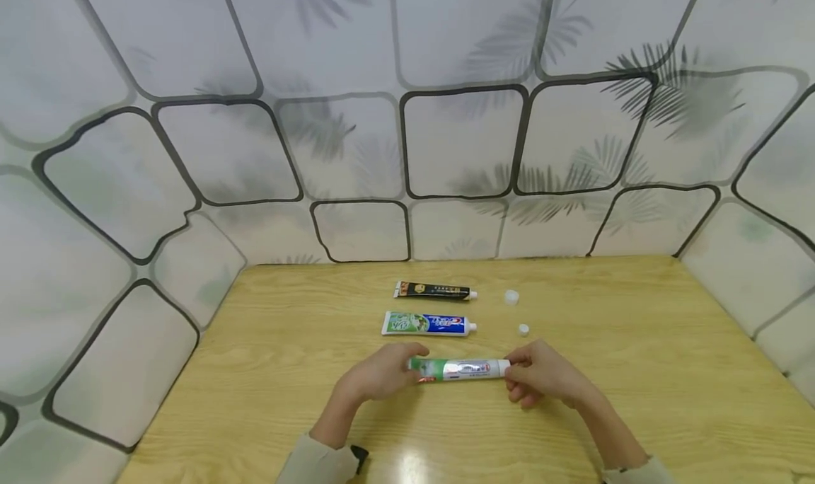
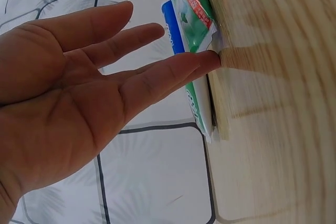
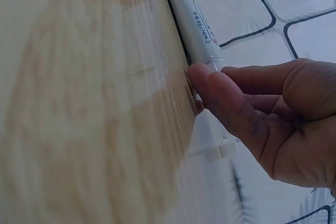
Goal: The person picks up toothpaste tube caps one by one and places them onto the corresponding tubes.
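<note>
A green and silver-white toothpaste tube (image 1: 467,369) lies on the wooden table, its crimped end to the left. My right hand (image 1: 544,374) pinches the white toothpaste cap (image 3: 215,64) at the tube's right end between thumb and fingers. At the crimped end is my left hand (image 1: 385,372), its fingers fairly straight in the left wrist view. One fingertip there reaches the table beside the tube's end; whether it touches the tube I cannot tell. Behind lie a green and blue toothpaste tube (image 1: 428,323) and a black toothpaste tube (image 1: 436,291), both with bare nozzles.
Two loose white caps, a small cap (image 1: 523,330) and a larger cap (image 1: 511,297), sit right of the rear tubes. A patterned covering (image 1: 467,144) stands behind the wooden table (image 1: 286,371) and along both its sides.
</note>
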`<state>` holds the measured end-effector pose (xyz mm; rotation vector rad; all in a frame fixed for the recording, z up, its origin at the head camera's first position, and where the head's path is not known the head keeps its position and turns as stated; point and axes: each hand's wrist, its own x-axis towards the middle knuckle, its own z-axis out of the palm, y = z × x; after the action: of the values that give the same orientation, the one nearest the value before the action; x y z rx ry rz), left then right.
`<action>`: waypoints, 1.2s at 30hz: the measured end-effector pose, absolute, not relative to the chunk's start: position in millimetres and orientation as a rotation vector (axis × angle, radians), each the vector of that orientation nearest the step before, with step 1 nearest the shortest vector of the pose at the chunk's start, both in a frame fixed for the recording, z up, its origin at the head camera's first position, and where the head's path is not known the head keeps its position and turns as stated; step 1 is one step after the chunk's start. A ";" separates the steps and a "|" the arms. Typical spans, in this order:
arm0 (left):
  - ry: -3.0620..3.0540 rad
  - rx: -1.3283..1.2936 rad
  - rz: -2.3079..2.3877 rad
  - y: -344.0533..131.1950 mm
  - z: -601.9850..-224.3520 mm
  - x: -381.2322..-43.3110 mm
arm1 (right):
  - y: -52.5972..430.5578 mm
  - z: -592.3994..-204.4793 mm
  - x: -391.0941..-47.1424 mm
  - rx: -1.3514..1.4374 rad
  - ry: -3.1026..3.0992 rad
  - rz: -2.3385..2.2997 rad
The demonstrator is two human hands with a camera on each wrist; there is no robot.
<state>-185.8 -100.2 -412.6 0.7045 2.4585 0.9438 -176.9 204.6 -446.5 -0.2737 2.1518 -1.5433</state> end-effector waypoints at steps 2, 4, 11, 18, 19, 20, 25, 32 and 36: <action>2.443 0.695 0.976 -99.8 -412.3 -185.6 | 206.4 -446.0 -177.1 -0.265 2.165 -1.538; 2.433 0.685 0.996 -99.2 -413.0 -185.2 | 208.7 -445.8 -177.2 -0.261 2.174 -1.535; 2.390 0.636 1.068 -104.8 -419.5 -182.2 | 212.9 -455.3 -178.8 -0.252 2.153 -1.539; 2.352 0.621 1.095 -112.5 -419.0 -184.0 | 210.7 -457.0 -180.4 -0.257 2.114 -1.568; 2.349 0.628 1.087 -112.0 -417.6 -185.6 | 212.0 -455.8 -180.9 -0.254 2.112 -1.567; 2.350 0.638 1.078 -110.8 -415.8 -187.7 | 214.2 -453.8 -181.5 -0.249 2.115 -1.562; 2.358 0.726 1.051 -97.0 -408.3 -205.0 | 233.6 -445.3 -185.4 -0.210 2.158 -1.579; 2.340 0.725 1.041 -100.6 -414.4 -201.5 | 236.5 -453.0 -181.5 -0.228 2.112 -1.597; 2.346 0.692 1.063 -112.8 -419.0 -192.5 | 223.4 -457.8 -179.8 -0.262 2.082 -1.605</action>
<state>-192.5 -112.8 -419.0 0.6917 2.3457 1.0631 -179.8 223.4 -457.8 -0.2618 2.0818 -1.6050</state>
